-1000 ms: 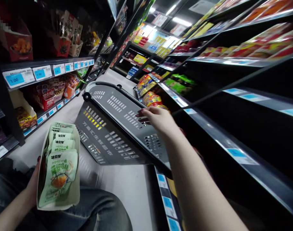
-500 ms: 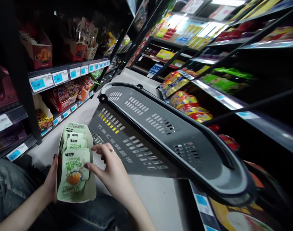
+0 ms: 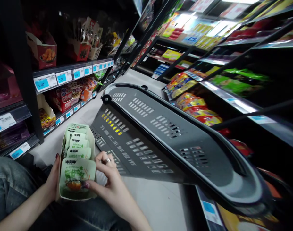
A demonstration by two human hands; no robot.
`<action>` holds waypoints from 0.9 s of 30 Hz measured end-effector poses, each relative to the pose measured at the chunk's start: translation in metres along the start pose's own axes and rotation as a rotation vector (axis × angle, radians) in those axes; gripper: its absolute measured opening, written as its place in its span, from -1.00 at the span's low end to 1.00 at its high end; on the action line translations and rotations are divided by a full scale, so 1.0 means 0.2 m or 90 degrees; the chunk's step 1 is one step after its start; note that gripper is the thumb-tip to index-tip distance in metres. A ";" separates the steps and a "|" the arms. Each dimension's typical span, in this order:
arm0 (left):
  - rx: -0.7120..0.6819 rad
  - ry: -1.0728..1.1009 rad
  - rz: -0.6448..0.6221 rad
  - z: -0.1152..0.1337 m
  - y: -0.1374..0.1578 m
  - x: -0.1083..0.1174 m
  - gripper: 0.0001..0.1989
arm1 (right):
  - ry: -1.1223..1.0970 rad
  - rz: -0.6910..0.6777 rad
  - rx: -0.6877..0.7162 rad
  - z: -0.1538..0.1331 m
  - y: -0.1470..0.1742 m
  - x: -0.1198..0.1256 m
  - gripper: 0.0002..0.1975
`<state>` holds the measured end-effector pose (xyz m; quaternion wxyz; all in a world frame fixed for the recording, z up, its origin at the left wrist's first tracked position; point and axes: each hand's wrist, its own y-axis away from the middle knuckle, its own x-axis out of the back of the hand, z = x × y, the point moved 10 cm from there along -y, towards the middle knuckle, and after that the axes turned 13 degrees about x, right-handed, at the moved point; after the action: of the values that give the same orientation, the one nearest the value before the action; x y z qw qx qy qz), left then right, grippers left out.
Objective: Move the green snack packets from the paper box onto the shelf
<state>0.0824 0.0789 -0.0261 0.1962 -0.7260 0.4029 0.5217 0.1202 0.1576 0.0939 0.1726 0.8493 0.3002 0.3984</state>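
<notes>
A pale green display box filled with several snack packets stands over my lap. My left hand is wrapped around its left side, supporting it; part of that hand is hidden behind the box. The front snack packet, green with a picture of orange food, leans toward me. Its right edge is pinched by my right hand, the thumb on the printed face and the curled fingers behind. A ring shows on one finger. Behind it, the other packets stand in a row.
A grey shopping basket with slotted sides lies tilted on the floor just beyond my right hand. Shelves with price labels and small snack boxes rise at the left. Bagged goods fill shelves at the right.
The front packet has shifted down and toward me, uncovering more of the packet behind it. My right hand has moved slightly down with it. The view has turned a little left.
</notes>
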 end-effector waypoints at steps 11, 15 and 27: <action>0.046 0.049 0.076 -0.02 0.04 0.06 -0.35 | -0.357 0.427 -0.044 0.19 0.17 0.24 -0.41; 0.091 0.043 -0.016 -0.05 0.04 -0.04 -0.33 | -0.363 0.479 -0.048 0.26 0.20 0.31 -0.39; 0.079 0.089 -0.192 -0.03 0.06 -0.15 -0.36 | -0.615 0.452 0.008 0.23 0.12 0.27 -0.53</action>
<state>0.0722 0.0789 0.0061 0.2881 -0.7992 0.3334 0.4087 0.1922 0.1714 0.1092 0.1407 0.9838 -0.1115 -0.0013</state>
